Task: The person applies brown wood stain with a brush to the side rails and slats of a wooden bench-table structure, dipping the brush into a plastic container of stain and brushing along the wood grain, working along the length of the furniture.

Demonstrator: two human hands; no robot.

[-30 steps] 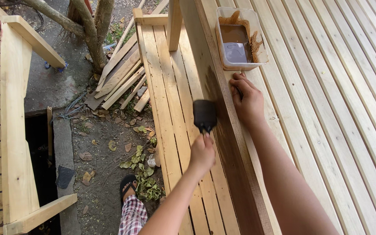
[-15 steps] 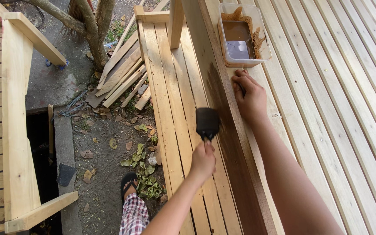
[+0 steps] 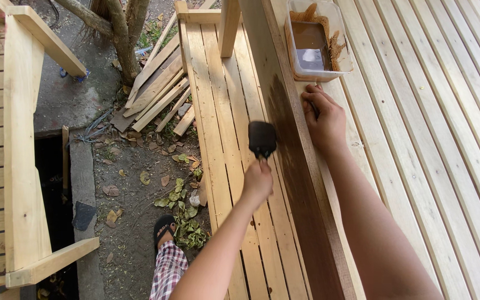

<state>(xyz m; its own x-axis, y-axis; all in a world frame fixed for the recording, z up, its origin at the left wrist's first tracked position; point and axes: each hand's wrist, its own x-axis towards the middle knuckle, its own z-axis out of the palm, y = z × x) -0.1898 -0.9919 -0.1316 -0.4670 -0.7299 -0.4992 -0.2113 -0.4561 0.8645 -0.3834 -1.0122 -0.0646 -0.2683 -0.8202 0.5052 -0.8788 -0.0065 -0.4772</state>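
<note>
Paintbrush (image 3: 262,139), wide and dark with stain, sits just left of the frame's centre, its bristles against the side face of the long wooden beam (image 3: 298,183) that runs from the top centre down to the bottom right. The left hand (image 3: 258,183) is closed around the brush handle from below. The right hand (image 3: 323,119) rests on the beam's upper edge, fingers curled loosely and holding nothing, steadying the work. The lower stretch of the beam's face is already dark brown, while the part toward the top of the frame is paler and streaky. Good work here probably means long strokes along the grain, overlapping the wet edge, and brushing out runs before they drip onto the pale slatted panel (image 3: 223,111) to the left. A clear plastic tub (image 3: 318,39) stands on the light decking (image 3: 434,139) in the upper right, just beyond the right hand. It holds a shallow pool of brown stain, with smears on its walls.
</note>
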